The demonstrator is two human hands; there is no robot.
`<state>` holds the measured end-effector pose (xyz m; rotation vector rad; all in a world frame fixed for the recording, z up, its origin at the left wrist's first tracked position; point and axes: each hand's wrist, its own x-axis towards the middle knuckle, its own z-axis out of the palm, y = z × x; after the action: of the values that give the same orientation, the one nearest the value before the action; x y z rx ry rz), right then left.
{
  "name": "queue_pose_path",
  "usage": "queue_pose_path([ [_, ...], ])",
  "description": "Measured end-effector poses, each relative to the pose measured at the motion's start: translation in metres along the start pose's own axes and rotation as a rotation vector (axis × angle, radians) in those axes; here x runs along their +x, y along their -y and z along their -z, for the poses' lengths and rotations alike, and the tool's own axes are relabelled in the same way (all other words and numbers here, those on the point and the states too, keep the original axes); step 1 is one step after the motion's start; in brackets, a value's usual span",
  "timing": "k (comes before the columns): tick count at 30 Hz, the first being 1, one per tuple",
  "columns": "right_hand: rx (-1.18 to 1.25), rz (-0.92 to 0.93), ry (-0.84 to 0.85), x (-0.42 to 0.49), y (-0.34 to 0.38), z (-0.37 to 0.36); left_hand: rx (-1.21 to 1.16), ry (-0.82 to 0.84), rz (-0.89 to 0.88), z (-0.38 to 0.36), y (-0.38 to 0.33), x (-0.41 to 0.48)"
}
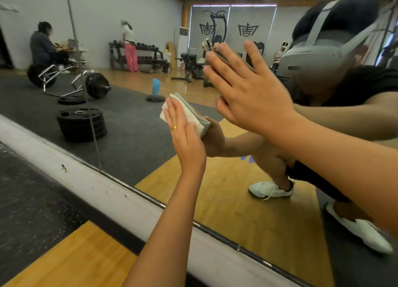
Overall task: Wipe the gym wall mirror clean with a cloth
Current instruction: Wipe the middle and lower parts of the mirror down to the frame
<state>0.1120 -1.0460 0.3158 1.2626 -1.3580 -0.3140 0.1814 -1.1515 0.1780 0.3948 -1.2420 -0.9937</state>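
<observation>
A person is pressing a folded cloth (191, 117) flat against the gym mirror (133, 125) with the left hand (185, 136), fingers straight. The right hand (252, 93) is resting just right of it, fingers spread on the glass. Weight plates (81, 124) are reflecting at left.

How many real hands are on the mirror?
2: the left hand presses the cloth against the mirror; the right hand rests bare on it, higher and rightward.
</observation>
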Motion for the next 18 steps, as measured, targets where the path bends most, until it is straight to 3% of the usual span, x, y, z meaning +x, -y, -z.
queue_pose_path([
  [4, 0.118, -0.024, -0.063, -0.004, 0.008, 0.005, 0.017, 0.107, -0.023, 0.023, 0.004, -0.004],
  [9, 0.304, 0.302, -0.008, -0.010, 0.064, 0.004, 0.015, 0.083, -0.066, 0.036, 0.014, -0.002],
  [14, 0.327, 0.262, 0.091, -0.013, 0.081, -0.005, 0.020, -0.086, -0.047, 0.035, 0.024, -0.012],
  [18, 0.292, 0.198, 0.078, -0.006, 0.094, 0.001, 0.277, -0.248, 0.109, 0.042, 0.056, -0.020],
])
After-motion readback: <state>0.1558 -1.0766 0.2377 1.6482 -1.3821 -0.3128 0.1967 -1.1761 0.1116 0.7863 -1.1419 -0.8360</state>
